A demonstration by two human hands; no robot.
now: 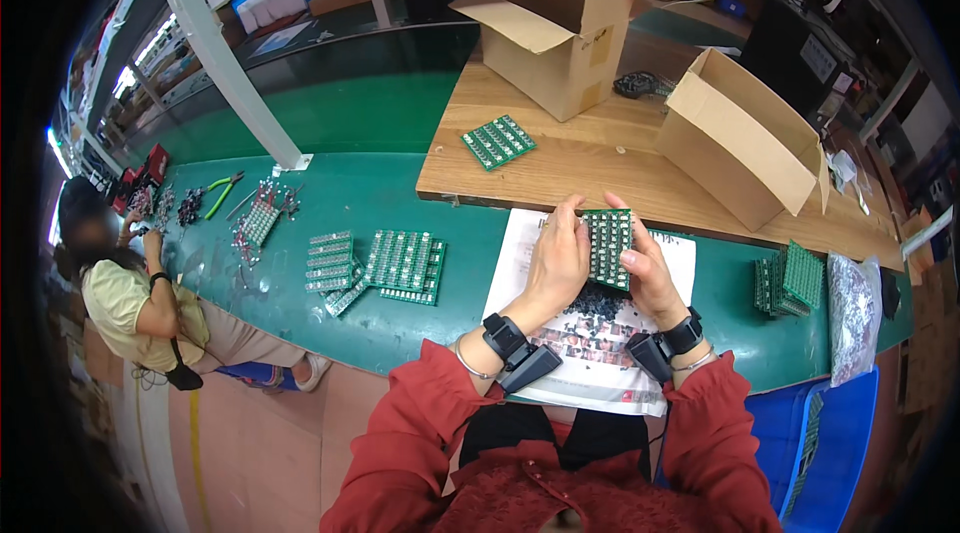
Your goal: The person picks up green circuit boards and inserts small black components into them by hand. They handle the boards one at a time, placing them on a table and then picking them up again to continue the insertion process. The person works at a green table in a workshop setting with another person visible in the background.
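Between my two hands is a green circuit board panel (609, 248) covered in rows of small light parts, held tilted above the bench. My left hand (558, 263) grips its left edge, fingers bent round the far side. With thumb and fingers, my right hand (652, 271) closes on the right edge. Below the board, a heap of small black parts (598, 303) lies on a printed white paper sheet (520, 268). Some of the heap is hidden by my hands and the board.
Stacked panels lie left (400, 263) and right (790, 278), beside a clear plastic bag (853, 318). Another panel (499, 142) and two cardboard boxes (590, 63) (735, 138) occupy the raised wooden board. A blue bin (850, 433) stands low right. A person (135, 298) sits far left near green-handled pliers (222, 193).
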